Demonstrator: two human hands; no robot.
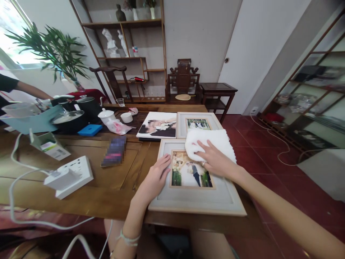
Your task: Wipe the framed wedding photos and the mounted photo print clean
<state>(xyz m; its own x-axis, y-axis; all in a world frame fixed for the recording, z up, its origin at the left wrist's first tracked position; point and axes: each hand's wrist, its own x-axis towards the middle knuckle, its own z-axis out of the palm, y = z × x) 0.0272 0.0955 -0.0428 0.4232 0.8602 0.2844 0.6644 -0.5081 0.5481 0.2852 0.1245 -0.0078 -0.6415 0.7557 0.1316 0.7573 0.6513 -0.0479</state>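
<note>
A light-framed wedding photo [192, 169] with a wide pale mat lies on the wooden table in front of me. My left hand [155, 180] rests open on its left side, the fingertips at the edge of the picture. My right hand [215, 156] lies with spread fingers on a white cloth [214, 138], pressing it against the frame's upper right part. The cloth hangs past the frame's right side. Behind it are a second framed photo [198, 124], partly covered by the cloth, and a white-bordered photo panel [159, 125].
On the left of the table [105, 194] are a power strip [75, 176] with a cable, a small open box [51, 145], a blurred phone-like item [114, 151] and a blue case [90, 129]. Pots, a white teapot [106, 115] and cups stand farther back. Another person's arm [35, 90] reaches in.
</note>
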